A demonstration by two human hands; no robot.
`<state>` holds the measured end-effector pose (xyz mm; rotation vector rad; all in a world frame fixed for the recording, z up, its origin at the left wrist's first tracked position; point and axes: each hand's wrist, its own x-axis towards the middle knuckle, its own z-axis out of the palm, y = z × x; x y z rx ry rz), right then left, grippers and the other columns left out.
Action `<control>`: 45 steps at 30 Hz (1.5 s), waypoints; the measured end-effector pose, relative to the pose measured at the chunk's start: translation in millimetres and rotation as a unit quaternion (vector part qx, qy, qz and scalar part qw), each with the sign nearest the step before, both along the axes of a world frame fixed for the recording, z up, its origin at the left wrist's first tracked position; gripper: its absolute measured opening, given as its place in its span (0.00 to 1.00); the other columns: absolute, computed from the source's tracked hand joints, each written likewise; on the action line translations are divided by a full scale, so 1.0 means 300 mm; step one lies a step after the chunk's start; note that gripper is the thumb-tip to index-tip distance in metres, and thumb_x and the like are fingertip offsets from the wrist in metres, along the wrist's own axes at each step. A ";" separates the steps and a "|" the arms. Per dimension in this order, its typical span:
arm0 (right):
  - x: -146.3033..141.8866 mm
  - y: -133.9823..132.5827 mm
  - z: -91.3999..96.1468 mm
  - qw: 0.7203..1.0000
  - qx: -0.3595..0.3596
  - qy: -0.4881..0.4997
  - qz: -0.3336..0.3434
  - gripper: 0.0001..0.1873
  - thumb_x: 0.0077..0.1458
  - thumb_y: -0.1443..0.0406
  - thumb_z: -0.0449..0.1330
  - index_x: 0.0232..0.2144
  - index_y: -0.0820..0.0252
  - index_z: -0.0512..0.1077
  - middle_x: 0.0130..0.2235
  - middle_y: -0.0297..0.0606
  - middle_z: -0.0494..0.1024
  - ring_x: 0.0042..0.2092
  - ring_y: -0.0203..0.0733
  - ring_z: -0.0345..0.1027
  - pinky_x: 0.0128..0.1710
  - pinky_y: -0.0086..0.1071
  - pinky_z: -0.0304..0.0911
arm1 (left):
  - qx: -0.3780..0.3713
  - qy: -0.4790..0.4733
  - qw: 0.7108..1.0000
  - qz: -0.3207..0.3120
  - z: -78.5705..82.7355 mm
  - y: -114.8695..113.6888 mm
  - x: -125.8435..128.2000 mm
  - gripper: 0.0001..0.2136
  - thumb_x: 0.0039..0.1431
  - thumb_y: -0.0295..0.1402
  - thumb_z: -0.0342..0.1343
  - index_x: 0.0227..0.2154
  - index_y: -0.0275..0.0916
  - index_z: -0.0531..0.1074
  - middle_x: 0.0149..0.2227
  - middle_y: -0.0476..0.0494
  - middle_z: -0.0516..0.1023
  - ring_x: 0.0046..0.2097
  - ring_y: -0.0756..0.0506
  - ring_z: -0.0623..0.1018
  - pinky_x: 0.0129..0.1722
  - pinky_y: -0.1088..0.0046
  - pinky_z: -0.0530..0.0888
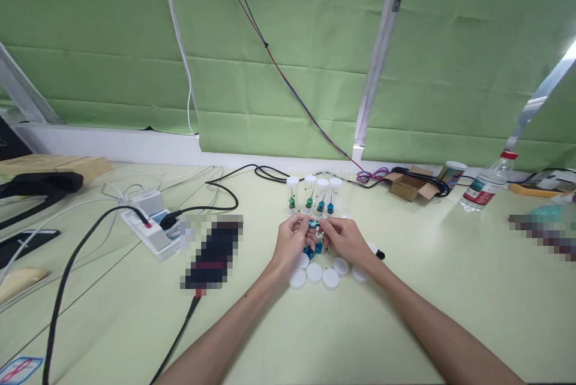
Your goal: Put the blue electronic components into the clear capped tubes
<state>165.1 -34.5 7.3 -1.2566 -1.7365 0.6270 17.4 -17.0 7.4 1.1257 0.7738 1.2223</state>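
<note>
A small shiny blue metallic piece [314,224] is held up over the table between both hands. My left hand [291,240] pinches one end of it, and the fingers of my right hand [345,238] close on the other end. Its exact kind is too small to tell. Behind the hands stand several clear vials with white caps [292,181], holding green pieces [309,202] and blue pieces [330,207] with thin stems. Below my fingers lie more blue pieces [308,252], partly hidden. Several loose white round caps [330,279] lie nearest me, one partly under my right wrist.
To the left are a blurred-out dark phone-like object [213,256] on a cable and a white power strip [155,234] with black cords. An open cardboard box [407,186], a canister [452,175] and a plastic bottle [483,187] stand at the back right. Green blinds [288,73] hang behind.
</note>
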 end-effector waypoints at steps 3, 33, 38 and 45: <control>0.001 0.003 -0.003 1.000 -0.001 -0.003 -0.015 0.28 0.61 0.49 0.47 0.16 0.58 0.65 0.17 0.33 0.70 0.21 0.36 0.62 0.23 0.29 0.57 | -0.005 -0.001 1.000 0.005 -0.001 0.001 0.000 0.15 0.49 0.44 0.61 0.29 0.34 0.71 0.21 0.48 0.70 0.21 0.50 0.72 0.18 0.76 0.70; -0.004 -0.004 0.003 1.000 0.007 0.002 -0.006 0.26 0.62 0.52 0.48 0.17 0.58 0.62 0.17 0.32 0.69 0.20 0.35 0.63 0.25 0.28 0.59 | -0.002 0.018 1.000 0.006 -0.002 -0.001 0.001 0.14 0.52 0.42 0.59 0.30 0.34 0.70 0.20 0.48 0.70 0.21 0.50 0.72 0.18 0.76 0.70; 0.000 0.001 0.003 1.000 -0.003 -0.001 -0.026 0.27 0.62 0.51 0.46 0.17 0.58 0.63 0.16 0.33 0.70 0.20 0.36 0.63 0.25 0.29 0.59 | -0.008 0.014 1.000 0.005 -0.005 0.000 0.003 0.13 0.52 0.41 0.59 0.31 0.33 0.71 0.21 0.48 0.70 0.21 0.50 0.72 0.18 0.76 0.70; 0.004 0.006 -0.010 0.999 0.005 0.052 -0.007 0.16 0.59 0.52 0.52 0.34 0.58 0.69 0.26 0.34 0.74 0.24 0.37 0.66 0.25 0.30 0.62 | -0.031 0.008 0.999 0.036 -0.004 0.008 0.000 0.11 0.53 0.39 0.58 0.30 0.34 0.70 0.21 0.48 0.70 0.21 0.51 0.72 0.18 0.77 0.70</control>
